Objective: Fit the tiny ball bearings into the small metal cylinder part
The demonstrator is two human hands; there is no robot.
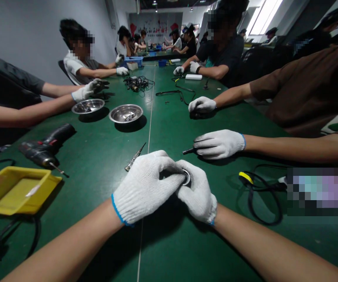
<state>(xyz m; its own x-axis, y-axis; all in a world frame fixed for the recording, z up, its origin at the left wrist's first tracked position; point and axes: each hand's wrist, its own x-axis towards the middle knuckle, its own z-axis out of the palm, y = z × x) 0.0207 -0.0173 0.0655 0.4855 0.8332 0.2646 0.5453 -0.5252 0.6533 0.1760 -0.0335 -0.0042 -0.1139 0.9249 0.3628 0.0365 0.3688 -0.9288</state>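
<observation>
Both my hands wear white knit gloves with blue cuffs and meet above the green table [98, 156]. A small round metal ring [186, 177] shows between them. My left hand [151, 182] pinches the ring's left side with thumb and fingers. From the right, my right hand [197, 190] is closed around the same ring. The gloves hide most of the piece. Just beyond my left hand a pointed metal tool [135, 157] lies on the table.
At the left are a power drill [47, 147] and a yellow tray [19, 188]. Two metal bowls [126, 113] stand farther back. A person's gloved hand [220, 144] with a dark rod is close on the right. Looped black cable [264, 199] lies nearer.
</observation>
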